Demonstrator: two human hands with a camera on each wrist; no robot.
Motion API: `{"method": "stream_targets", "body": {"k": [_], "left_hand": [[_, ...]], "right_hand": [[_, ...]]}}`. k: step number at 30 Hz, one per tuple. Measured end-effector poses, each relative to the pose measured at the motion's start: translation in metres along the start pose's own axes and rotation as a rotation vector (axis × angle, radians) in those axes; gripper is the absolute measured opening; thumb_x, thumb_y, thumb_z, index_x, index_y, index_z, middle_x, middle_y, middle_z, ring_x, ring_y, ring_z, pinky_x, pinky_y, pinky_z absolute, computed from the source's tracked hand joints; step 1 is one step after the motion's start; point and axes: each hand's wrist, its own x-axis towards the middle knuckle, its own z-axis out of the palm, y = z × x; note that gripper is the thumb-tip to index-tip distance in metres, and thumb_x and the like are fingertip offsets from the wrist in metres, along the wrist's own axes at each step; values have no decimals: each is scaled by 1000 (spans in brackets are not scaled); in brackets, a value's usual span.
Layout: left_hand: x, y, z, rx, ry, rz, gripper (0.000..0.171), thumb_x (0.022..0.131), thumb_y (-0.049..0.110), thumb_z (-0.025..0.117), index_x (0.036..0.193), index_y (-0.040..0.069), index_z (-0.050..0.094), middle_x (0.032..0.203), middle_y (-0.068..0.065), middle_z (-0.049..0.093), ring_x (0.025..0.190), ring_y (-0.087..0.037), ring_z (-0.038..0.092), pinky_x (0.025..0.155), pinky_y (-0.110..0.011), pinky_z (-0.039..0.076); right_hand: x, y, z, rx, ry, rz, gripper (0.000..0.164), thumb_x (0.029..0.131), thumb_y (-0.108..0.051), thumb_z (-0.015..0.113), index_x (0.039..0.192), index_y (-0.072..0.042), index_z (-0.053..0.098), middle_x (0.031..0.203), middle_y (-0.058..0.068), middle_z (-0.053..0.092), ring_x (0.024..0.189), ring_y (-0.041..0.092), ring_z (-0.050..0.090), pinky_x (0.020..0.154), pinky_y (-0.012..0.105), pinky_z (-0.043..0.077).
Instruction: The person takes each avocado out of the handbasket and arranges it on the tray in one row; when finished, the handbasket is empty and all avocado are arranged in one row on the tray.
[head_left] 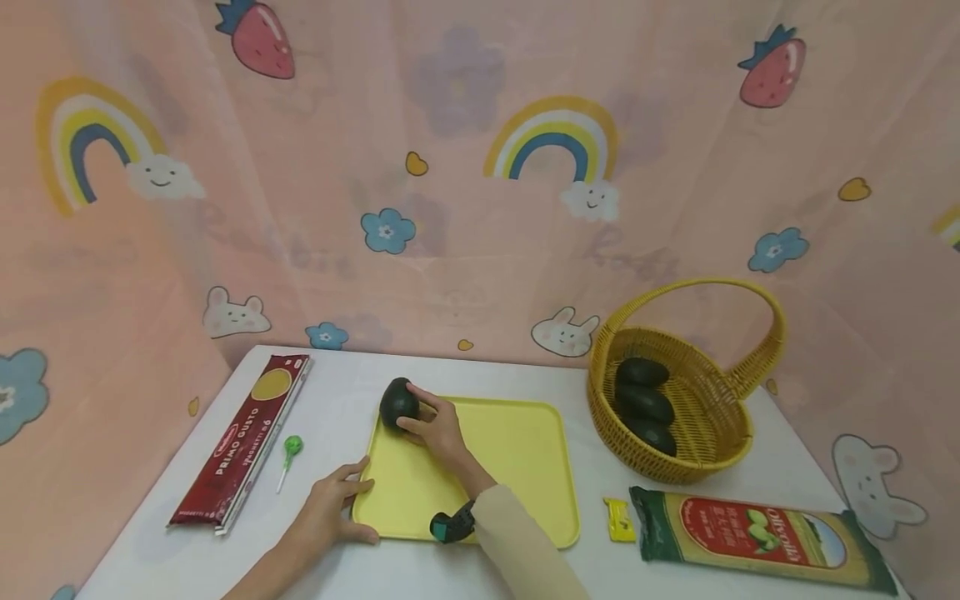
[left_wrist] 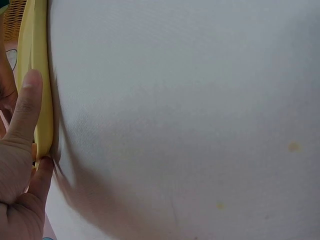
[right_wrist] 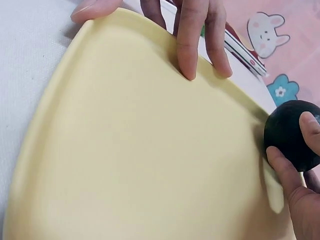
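My right hand [head_left: 442,431] grips a dark green avocado [head_left: 397,404] between thumb and fingers. The avocado sits over the far left corner of the yellow tray [head_left: 517,467]. In the right wrist view, thumb and fingers press the sides of the avocado [right_wrist: 287,132]. At the tray's near left corner rests my left hand [head_left: 330,508], with fairly straight fingers reaching over the left rim and the thumb at the near edge. Its fingers [right_wrist: 190,47] touch the tray's inner side. In the left wrist view, the left hand [left_wrist: 22,150] lies along the tray's rim [left_wrist: 44,105].
Several dark avocados [head_left: 645,404] lie in a yellow handled basket [head_left: 720,454] at right. In front are a small yellow packet [head_left: 619,520] and an Olivoila pasta bag [head_left: 757,533]. On the left lie a red spaghetti pack [head_left: 243,442] and a green lollipop [head_left: 292,446].
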Motion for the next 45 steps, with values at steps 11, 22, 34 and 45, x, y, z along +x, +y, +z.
{"method": "stream_targets", "body": {"k": [11,22,34,45], "left_hand": [[-3,0,-1,17,26,-31,72,46,24,93,105,-10,68,130,-24,56,116,-41,55,93,-42,51],[-1,0,-4,22,33,-67,72,46,23,92,106,-9,68,132,-23,55,117,-40,55,96,-46,48],[-3,3,0,14,2,-96,72,47,24,92,107,-7,69,134,-21,54,119,-39,53,98,-46,47],[-2,3,1,14,1,-73,73,47,25,92,108,-8,68,134,-23,53,119,-40,53,98,-45,47]], "right_hand": [[4,3,11,16,50,-47,59,81,12,67,137,1,50,143,28,40,118,45,52,79,39,58],[11,0,16,27,37,-53,60,80,13,67,136,0,50,146,24,39,123,42,49,82,36,58],[5,-10,13,5,10,-50,62,79,16,66,137,6,46,142,28,41,120,45,50,81,35,58],[7,3,1,-123,70,-40,63,79,8,72,137,-6,52,134,21,54,115,35,59,79,29,59]]}}
